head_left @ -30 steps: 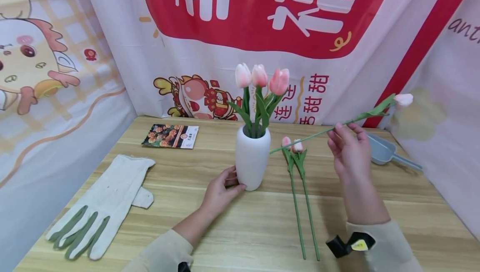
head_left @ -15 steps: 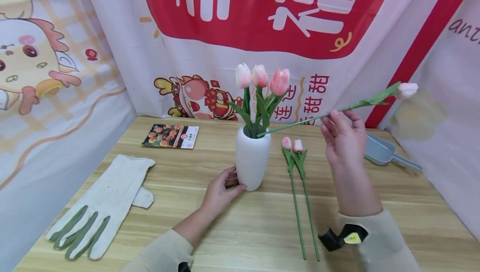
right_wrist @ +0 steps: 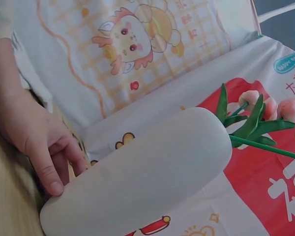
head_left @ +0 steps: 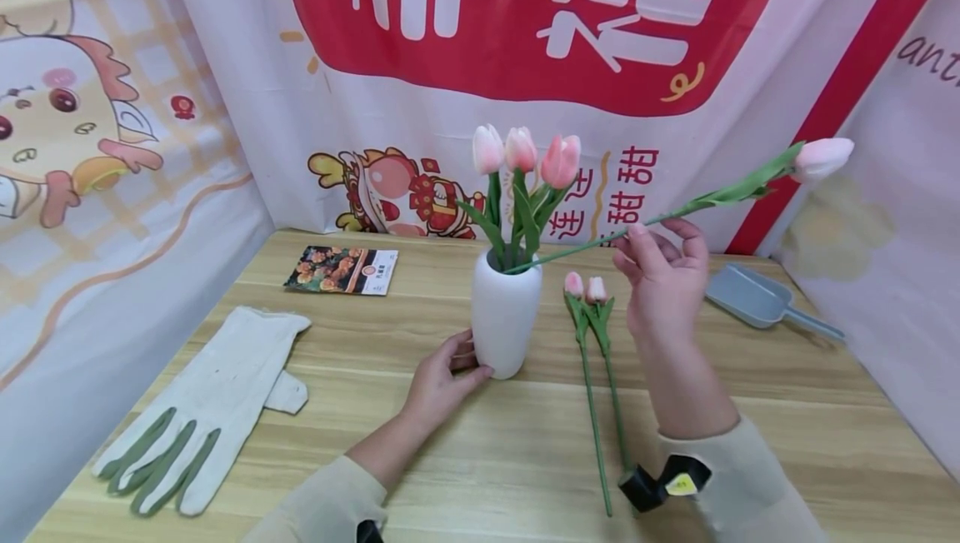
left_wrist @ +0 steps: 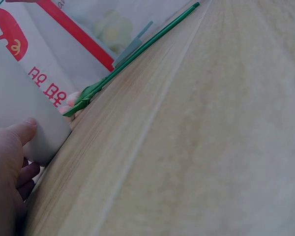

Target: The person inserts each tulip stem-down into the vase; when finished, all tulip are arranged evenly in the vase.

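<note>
A white vase (head_left: 506, 318) stands upright with three pink-and-white tulips (head_left: 520, 150) in it. My left hand (head_left: 438, 385) holds the vase low down, thumb and fingers around its base, as the right wrist view also shows. With fingertips and thumb, my right hand (head_left: 663, 285) pinches the stem of another tulip (head_left: 821, 160). That tulip slants, its bloom up to the right and its stem end at the vase mouth. In the right wrist view its green stem (right_wrist: 265, 146) meets the vase's rim; the end itself is hidden. Two more tulips (head_left: 597, 322) lie between the vase and my right arm.
A white glove with green-striped fingers (head_left: 202, 410) lies on the left of the wooden table (head_left: 480, 476). Behind it is a flower-printed packet (head_left: 341, 270). A grey-blue scoop (head_left: 750, 295) lies at the right. Printed cloth (head_left: 420, 102) hangs behind.
My right hand has moved left, bringing the tulip's stem end from beside the vase to its mouth; the bloom has risen. My left hand and the vase stay in place.
</note>
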`<state>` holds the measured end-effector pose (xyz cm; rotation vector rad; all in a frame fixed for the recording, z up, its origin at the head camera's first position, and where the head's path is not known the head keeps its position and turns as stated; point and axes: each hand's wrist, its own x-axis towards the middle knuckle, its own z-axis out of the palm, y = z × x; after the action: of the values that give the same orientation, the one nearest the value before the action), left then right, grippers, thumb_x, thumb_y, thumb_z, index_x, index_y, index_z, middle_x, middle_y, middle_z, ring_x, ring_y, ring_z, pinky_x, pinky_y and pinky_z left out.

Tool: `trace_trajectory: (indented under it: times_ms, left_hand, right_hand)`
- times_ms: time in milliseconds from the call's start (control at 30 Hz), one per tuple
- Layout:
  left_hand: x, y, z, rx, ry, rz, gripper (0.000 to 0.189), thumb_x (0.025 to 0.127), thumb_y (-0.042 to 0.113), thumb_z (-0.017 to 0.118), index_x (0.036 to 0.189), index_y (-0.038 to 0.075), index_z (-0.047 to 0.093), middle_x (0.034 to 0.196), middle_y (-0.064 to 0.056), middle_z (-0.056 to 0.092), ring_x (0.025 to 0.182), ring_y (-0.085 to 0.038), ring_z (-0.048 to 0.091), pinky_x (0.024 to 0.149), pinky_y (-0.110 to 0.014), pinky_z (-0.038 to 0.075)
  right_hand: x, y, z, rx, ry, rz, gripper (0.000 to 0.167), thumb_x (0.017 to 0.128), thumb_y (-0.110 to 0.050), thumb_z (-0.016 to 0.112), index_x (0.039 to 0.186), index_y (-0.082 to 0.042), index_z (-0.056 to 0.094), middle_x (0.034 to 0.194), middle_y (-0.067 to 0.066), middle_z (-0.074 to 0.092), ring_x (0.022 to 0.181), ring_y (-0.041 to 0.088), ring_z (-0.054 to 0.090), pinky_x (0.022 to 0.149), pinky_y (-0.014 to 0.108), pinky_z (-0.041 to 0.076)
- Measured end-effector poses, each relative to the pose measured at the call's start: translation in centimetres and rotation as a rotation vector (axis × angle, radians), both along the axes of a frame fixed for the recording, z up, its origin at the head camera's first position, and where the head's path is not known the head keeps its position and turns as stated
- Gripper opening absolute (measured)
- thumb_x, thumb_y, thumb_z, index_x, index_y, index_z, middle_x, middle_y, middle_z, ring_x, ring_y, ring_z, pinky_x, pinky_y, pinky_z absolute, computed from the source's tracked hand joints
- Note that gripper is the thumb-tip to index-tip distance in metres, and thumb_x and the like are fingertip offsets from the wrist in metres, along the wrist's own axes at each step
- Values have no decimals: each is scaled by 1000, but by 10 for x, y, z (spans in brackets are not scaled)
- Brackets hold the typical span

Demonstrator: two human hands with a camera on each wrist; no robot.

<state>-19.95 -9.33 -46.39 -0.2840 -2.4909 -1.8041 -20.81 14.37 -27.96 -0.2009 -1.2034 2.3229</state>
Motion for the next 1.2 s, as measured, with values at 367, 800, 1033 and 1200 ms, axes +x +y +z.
trace_trajectory:
  times_ms: [367,800,1033,1200]
  left_hand:
    - [1,0,2,-5,-3,-6,59,84,19,78,137,9,53,122,-13,68,108,-27,69,98,-43,54]
    - [1,-1,3,-16,16,-24,59,85,18,77,137,6,53,121,-14,69,107,-27,69,97,-43,55]
    - [1,-1,2,-8,21,-24,58,85,17,77,137,7,53,121,-14,69,107,-28,69,97,-43,55]
    - [1,-1,1,-4,22,-21,59,85,18,77,137,8,53,121,-14,69,107,-28,69,98,-44,54]
  right_hand:
    - [5,-19,-8,216,43,-7,30,86,-11,75,107,-16,53,85,0,70,72,11,72,65,25,61]
    - [6,-38,-16,418,106,63,24,90,-6,70,106,-18,58,87,-3,70,77,11,72,65,24,61]
    - [3,-47,-21,571,89,108,21,92,-12,69,110,-14,59,90,-3,69,80,11,71,71,25,61]
    - [0,-53,-23,676,108,110,22,92,-10,68,113,-6,61,93,0,72,81,12,67,72,21,59]
